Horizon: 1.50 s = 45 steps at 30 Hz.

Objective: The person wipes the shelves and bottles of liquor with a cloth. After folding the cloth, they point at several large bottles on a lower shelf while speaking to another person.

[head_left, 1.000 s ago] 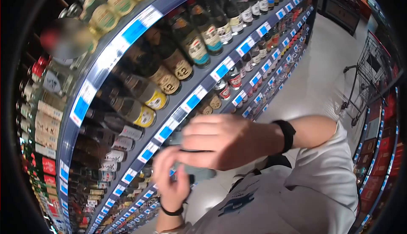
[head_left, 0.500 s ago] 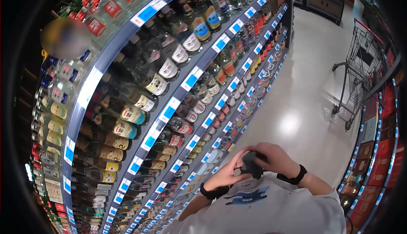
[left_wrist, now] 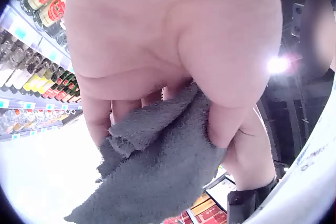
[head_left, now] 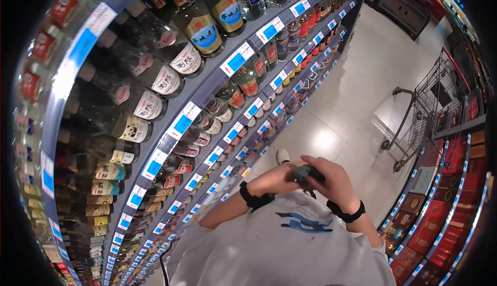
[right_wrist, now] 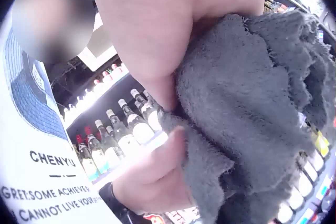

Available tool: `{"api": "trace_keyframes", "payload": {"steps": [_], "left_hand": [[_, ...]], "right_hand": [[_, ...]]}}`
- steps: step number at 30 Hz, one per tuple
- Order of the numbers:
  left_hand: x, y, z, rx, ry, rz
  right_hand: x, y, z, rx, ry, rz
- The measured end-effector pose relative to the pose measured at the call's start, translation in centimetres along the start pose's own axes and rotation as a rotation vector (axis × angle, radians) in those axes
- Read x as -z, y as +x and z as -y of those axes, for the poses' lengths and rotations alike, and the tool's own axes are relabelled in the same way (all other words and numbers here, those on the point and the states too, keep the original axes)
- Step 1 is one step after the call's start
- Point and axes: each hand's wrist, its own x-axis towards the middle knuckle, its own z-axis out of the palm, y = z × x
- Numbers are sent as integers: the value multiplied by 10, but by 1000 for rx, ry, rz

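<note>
A grey, fuzzy cloth (head_left: pixel 305 174) is bunched between my two hands in front of my shirt. My left hand (head_left: pixel 278 179) pinches it; in the left wrist view the cloth (left_wrist: pixel 163 166) hangs with a loose, ragged flap between thumb and fingers. On the other side, my right hand (head_left: pixel 335 180) grips the same cloth, its fingers partly hidden. The right wrist view shows the crumpled cloth (right_wrist: pixel 236 87) bulging from under the right thumb, with the left hand (right_wrist: pixel 152 182) close below.
Shelves (head_left: pixel 182 125) of glass bottles with price tags run along my left. A wire shopping cart (head_left: pixel 429 104) stands ahead on the right, on the shiny floor (head_left: pixel 331 115). Red boxes (head_left: pixel 429 234) fill low shelves at the right. A shoe (head_left: pixel 282 155) shows beyond my hands.
My hands, earlier raised and overlapping before the shelf, have come down to my shirt front with the cloth between them. The head view has shifted along the shelves, bringing different bottles closer.
</note>
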Motion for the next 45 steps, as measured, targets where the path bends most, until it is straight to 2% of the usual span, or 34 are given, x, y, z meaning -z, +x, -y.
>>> {"api": "trace_keyframes", "payload": {"steps": [2,4,7,10,15,17,18,20,21,22,24,26,32,34,38,42,45], "left_hand": [[20,35,23,-66,-36,30],[44,65,8,-17,-113,19],[78,102,17,-152,-38,13],[113,126,22,-50,-64,56],[143,141,36,46,-167,-53],[152,145,35,21,-241,-209],[155,147,37,25,-239,-224],[158,155,46,55,-194,-376],[160,159,49,71,-268,-420],[164,165,42,133,-152,-475],[166,183,37,190,-97,-544],[163,209,34,213,-77,-595],[143,328,31,222,-115,-782],[142,370,13,232,-101,-738],[137,445,18,302,-201,-696],[146,531,2,316,-228,-607],[161,592,-10,343,-210,-549]], "right_hand": [[15,28,-9,-24,-30,-20],[37,57,-19,-78,-67,-31],[49,100,-32,-116,-134,-50],[61,140,-46,-108,-197,0],[76,199,-71,-21,-96,86],[83,225,-82,68,-142,256],[85,237,-90,79,-136,266],[88,257,-108,259,-78,289],[91,266,-114,306,-36,297],[92,274,-130,408,-14,258],[105,290,-149,477,-47,328],[129,303,-167,493,-49,376],[225,330,-249,584,-25,317],[273,333,-273,565,-106,341],[351,339,-326,533,-85,330],[411,349,-368,469,-150,327],[444,362,-394,409,-140,255]]}}
